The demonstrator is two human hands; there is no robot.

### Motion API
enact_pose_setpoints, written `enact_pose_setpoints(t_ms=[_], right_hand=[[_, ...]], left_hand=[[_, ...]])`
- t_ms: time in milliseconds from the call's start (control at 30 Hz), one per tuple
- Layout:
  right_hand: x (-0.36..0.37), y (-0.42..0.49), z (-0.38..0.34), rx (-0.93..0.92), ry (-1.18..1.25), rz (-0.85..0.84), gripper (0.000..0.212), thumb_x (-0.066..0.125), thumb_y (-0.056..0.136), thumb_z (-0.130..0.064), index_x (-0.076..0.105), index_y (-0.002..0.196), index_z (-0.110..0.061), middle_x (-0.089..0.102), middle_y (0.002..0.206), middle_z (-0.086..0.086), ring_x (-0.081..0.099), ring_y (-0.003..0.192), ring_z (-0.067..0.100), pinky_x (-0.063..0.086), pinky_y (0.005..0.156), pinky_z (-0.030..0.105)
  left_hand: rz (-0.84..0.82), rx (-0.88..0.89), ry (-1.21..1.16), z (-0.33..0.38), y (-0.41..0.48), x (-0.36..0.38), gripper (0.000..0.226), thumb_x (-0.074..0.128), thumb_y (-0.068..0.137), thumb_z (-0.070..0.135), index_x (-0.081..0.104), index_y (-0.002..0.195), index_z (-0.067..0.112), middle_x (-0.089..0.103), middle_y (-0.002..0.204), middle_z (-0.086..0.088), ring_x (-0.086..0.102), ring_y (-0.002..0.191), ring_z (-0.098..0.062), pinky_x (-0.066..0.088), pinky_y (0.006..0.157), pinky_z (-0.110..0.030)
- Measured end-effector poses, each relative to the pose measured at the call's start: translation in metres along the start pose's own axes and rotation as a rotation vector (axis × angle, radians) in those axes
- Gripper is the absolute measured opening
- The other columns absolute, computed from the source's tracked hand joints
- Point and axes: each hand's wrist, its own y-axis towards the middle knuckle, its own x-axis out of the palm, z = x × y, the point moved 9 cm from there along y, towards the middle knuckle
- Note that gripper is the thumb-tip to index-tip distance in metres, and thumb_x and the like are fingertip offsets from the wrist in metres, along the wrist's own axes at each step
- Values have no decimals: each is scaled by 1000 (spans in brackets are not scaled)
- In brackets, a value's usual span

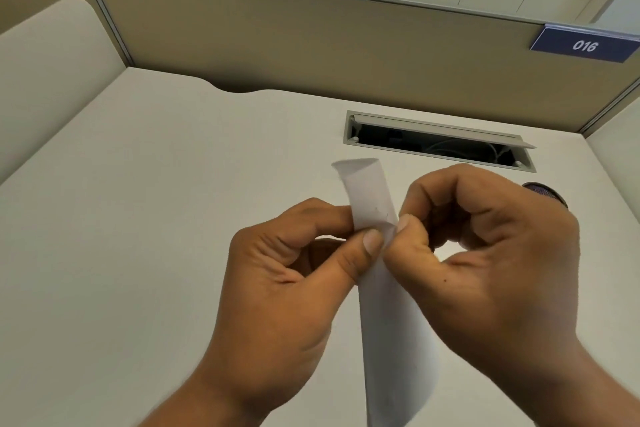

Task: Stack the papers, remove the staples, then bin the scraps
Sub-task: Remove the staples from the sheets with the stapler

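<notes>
A narrow strip of white papers [369,194] is held upright above the desk, between both hands. My left hand [287,274] pinches it with thumb and forefinger at its left edge. My right hand [485,253] pinches the same spot from the right, fingers curled. Faint staple marks show on the paper just above my thumbs. The lower part of the papers [394,340] hangs down between my wrists.
The white desk [156,218] spreads around the hands. An open cable slot [436,146] lies in the desk behind them. A dark purple object [545,192] peeks out behind my right hand. Beige partition walls [311,38] with number plates 015 and 016 close the back.
</notes>
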Motion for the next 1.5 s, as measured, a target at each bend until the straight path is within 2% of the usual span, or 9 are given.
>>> enact_pose_setpoints(t_ms=[67, 300, 467, 733, 867, 1000, 1100, 1300, 1500], right_hand=[[-2, -1, 7, 49, 88, 44, 3, 61, 71, -20, 62, 69, -22, 60, 62, -2, 60, 59, 12, 46, 50, 11], [-4, -1, 9, 86, 83, 5, 8, 74, 76, -27, 67, 79, -30, 69, 85, -16, 66, 73, 5, 49, 56, 8], [16, -7, 7, 131, -38, -215, 51, 72, 66, -56, 64, 113, -38, 65, 99, -29, 64, 95, -3, 54, 65, 10], [26, -16, 10, 145, -167, -282, 59, 69, 63, -51, 65, 120, -35, 67, 108, -27, 68, 90, 0, 59, 70, 22], [17, -8, 14, 134, -120, -257, 32, 64, 77, -25, 72, 105, -38, 72, 92, -25, 69, 76, -1, 49, 58, 7], [7, 3, 27, 251, 41, -314, 33, 64, 84, -10, 76, 83, -40, 73, 78, -28, 70, 72, -6, 54, 63, 13], [10, 8, 31, 300, 137, -387, 36, 62, 86, -6, 77, 86, -38, 75, 79, -21, 71, 76, -2, 56, 72, 17], [22, 5, 39, 390, 323, -475, 19, 61, 86, -23, 77, 91, -33, 78, 84, -6, 74, 79, 12, 61, 74, 33], [26, 2, 48, 440, 354, -483, 15, 63, 80, -30, 75, 89, -31, 78, 81, -3, 74, 76, 15, 61, 71, 36]], left_hand=[[60, -41, -64, -3, 1, -3, 19, 70, 75, 15, 82, 87, 25, 80, 90, 0, 76, 78, -21, 59, 71, -24], [127, -104, -56, -8, 3, -9, 16, 81, 68, 20, 82, 83, 25, 80, 87, -1, 76, 76, -21, 59, 69, -25], [209, -183, -91, -18, 4, -14, 25, 73, 61, 32, 82, 82, 23, 79, 85, -4, 75, 83, -24, 59, 69, -28], [219, -263, -128, -25, 5, -13, 22, 76, 62, 25, 78, 81, 16, 76, 79, -9, 74, 69, -21, 56, 56, -23], [172, -202, -85, -15, 13, -16, 23, 78, 59, 31, 75, 77, 18, 77, 77, -8, 76, 70, -21, 56, 55, -21], [266, 5, 280, 8, 22, -44, 26, 75, 66, 40, 73, 88, 27, 74, 83, 9, 69, 74, -9, 54, 59, -16], [177, -24, 522, 10, 30, -48, 35, 66, 69, 56, 71, 100, 40, 71, 97, 21, 65, 90, -6, 56, 70, -16], [-214, -219, 263, -8, 31, -15, 25, 66, 77, 35, 79, 92, 20, 79, 89, 3, 75, 82, -17, 62, 74, -29], [-214, -276, 198, -22, 27, -15, 23, 72, 79, 30, 79, 97, 19, 79, 93, -1, 75, 87, -26, 62, 78, -40]])
